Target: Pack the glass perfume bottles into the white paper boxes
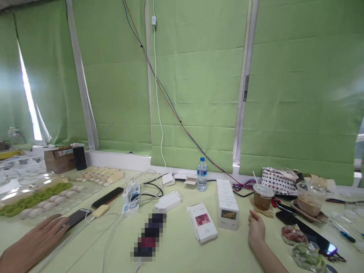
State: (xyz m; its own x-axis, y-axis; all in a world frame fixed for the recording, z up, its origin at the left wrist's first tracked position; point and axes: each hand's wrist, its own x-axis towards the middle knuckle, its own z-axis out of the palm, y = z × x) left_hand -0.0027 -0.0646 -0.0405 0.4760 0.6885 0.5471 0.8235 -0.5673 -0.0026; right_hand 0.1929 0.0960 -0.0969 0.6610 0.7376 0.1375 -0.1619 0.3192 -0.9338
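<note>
My left hand [42,233] lies flat on the table at the lower left, fingers stretched out. Its fingertips touch the near end of a dark phone [79,218]. A yellow power bank [100,211] with a white cable is just beyond. On the right, my right hand [256,228] rests on the tabletop with fingers loosely bent and nothing visible in them. It lies between a row of white boxes [228,212] and a lidded drink cup [263,197] with a straw. A white box with a pink picture [202,223] lies flat farther left.
A water bottle [201,174] stands near the wall. Cables run from a power strip [131,197]. A pixelated dark object [150,233] lies in front. Green and pale trays [36,199] are at left; another phone [308,233], a plastic cup [309,201] and small wrapped items [294,234] at right.
</note>
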